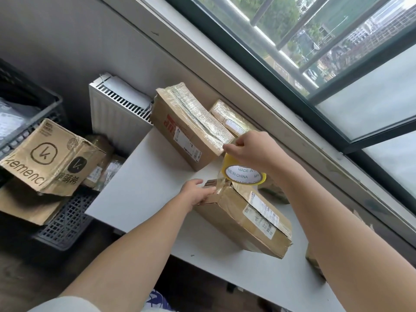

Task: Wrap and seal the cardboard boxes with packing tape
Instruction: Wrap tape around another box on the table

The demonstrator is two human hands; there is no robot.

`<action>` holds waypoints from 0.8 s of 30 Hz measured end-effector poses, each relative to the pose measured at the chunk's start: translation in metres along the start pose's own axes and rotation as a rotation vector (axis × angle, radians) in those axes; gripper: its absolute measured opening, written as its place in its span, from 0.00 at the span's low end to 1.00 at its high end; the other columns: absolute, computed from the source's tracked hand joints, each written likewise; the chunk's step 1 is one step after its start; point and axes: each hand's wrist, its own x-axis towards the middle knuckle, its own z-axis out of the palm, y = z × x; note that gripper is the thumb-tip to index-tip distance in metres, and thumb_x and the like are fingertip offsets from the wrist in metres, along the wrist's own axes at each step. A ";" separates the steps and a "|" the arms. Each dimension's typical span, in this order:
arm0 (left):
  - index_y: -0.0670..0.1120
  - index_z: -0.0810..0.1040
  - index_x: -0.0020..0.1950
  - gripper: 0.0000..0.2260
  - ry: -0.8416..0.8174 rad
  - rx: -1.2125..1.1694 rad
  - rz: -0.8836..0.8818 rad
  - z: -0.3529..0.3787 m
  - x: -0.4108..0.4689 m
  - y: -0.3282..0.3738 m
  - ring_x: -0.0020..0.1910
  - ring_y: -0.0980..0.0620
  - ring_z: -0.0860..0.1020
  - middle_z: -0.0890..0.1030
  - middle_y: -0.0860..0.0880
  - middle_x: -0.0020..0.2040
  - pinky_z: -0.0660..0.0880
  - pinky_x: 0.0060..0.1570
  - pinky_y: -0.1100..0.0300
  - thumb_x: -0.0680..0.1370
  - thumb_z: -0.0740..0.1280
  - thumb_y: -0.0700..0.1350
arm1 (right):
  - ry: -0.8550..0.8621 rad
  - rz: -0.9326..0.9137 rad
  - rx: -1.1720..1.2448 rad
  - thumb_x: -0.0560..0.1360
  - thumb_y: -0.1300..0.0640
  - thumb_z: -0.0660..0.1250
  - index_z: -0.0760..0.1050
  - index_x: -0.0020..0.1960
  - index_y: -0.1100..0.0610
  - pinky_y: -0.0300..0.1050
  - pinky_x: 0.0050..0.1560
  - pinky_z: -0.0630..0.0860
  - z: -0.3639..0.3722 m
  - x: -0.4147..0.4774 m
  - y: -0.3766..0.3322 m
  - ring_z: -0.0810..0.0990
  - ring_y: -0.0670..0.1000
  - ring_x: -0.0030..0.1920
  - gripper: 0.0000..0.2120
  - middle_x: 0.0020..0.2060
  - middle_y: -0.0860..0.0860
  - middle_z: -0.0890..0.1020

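Beyond the tape roll, a wrapped box.

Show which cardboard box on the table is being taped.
The nearest box: the left hand presses its end while the right hand holds the tape roll above it. The large box and small box sit behind it.

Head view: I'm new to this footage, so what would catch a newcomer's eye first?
The yellow tape roll at centre, gripped by the right hand, with clear tape stretched down to the cardboard box on the white table. The left hand presses the box's taped end. Farther back lies a larger tape-wrapped box.
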 end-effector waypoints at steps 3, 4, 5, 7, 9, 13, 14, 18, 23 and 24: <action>0.45 0.80 0.60 0.16 -0.008 0.004 0.089 0.003 -0.007 -0.010 0.33 0.52 0.76 0.81 0.45 0.45 0.74 0.36 0.61 0.74 0.78 0.43 | -0.002 0.002 0.008 0.79 0.46 0.64 0.63 0.31 0.56 0.43 0.29 0.59 -0.002 -0.002 0.005 0.63 0.53 0.28 0.24 0.25 0.52 0.64; 0.48 0.82 0.54 0.12 0.036 0.088 0.193 0.005 -0.009 -0.012 0.36 0.52 0.77 0.80 0.48 0.46 0.75 0.41 0.60 0.74 0.78 0.42 | -0.008 0.002 0.013 0.80 0.46 0.65 0.62 0.30 0.55 0.43 0.29 0.58 -0.001 -0.003 0.007 0.63 0.53 0.28 0.24 0.24 0.52 0.63; 0.51 0.82 0.49 0.09 0.081 0.196 0.311 0.006 -0.009 -0.012 0.39 0.52 0.78 0.80 0.50 0.47 0.75 0.44 0.60 0.73 0.78 0.41 | -0.014 0.007 0.014 0.80 0.45 0.65 0.62 0.30 0.55 0.43 0.29 0.59 -0.001 -0.004 0.010 0.63 0.53 0.28 0.25 0.24 0.51 0.63; 0.56 0.82 0.43 0.10 0.098 0.334 0.510 0.009 -0.011 -0.014 0.47 0.53 0.80 0.82 0.54 0.50 0.75 0.52 0.59 0.74 0.75 0.39 | -0.016 0.030 0.014 0.80 0.45 0.65 0.63 0.31 0.56 0.44 0.30 0.60 -0.001 -0.006 0.017 0.64 0.52 0.28 0.24 0.25 0.52 0.65; 0.54 0.85 0.49 0.09 0.028 0.374 0.607 0.007 -0.014 -0.014 0.57 0.56 0.80 0.84 0.57 0.55 0.75 0.61 0.58 0.78 0.70 0.39 | -0.017 0.049 0.024 0.80 0.44 0.65 0.65 0.32 0.57 0.44 0.31 0.61 -0.001 -0.008 0.022 0.65 0.52 0.29 0.24 0.27 0.54 0.66; 0.47 0.77 0.73 0.23 -0.255 0.520 0.652 0.000 -0.013 -0.016 0.70 0.67 0.67 0.73 0.59 0.73 0.60 0.73 0.70 0.79 0.64 0.52 | -0.016 0.059 0.047 0.80 0.45 0.66 0.66 0.33 0.58 0.45 0.31 0.61 -0.005 -0.011 0.029 0.65 0.52 0.29 0.23 0.27 0.53 0.67; 0.48 0.72 0.77 0.27 -0.311 0.570 0.669 0.000 -0.012 -0.016 0.73 0.67 0.64 0.69 0.59 0.75 0.57 0.75 0.68 0.80 0.63 0.56 | -0.015 0.057 0.048 0.79 0.45 0.66 0.66 0.32 0.58 0.45 0.31 0.61 -0.005 -0.012 0.031 0.65 0.52 0.29 0.23 0.26 0.53 0.67; 0.56 0.53 0.84 0.45 -0.431 0.803 0.693 0.005 -0.004 -0.020 0.81 0.58 0.54 0.57 0.59 0.82 0.57 0.80 0.53 0.74 0.69 0.69 | -0.016 0.070 0.055 0.78 0.42 0.67 0.65 0.31 0.57 0.45 0.30 0.62 -0.005 -0.015 0.041 0.67 0.52 0.28 0.25 0.25 0.52 0.68; 0.56 0.56 0.83 0.50 -0.419 0.846 0.752 0.014 0.012 -0.012 0.79 0.56 0.60 0.60 0.58 0.81 0.64 0.77 0.49 0.67 0.76 0.67 | -0.017 0.112 0.085 0.77 0.39 0.69 0.69 0.33 0.58 0.46 0.32 0.66 -0.009 -0.024 0.059 0.69 0.51 0.30 0.25 0.27 0.52 0.71; 0.55 0.60 0.82 0.47 -0.412 0.849 0.771 0.015 0.015 -0.011 0.78 0.55 0.63 0.63 0.57 0.79 0.65 0.76 0.49 0.68 0.76 0.65 | -0.018 0.122 0.090 0.77 0.39 0.68 0.69 0.33 0.58 0.45 0.32 0.65 -0.009 -0.027 0.063 0.69 0.51 0.30 0.25 0.27 0.52 0.71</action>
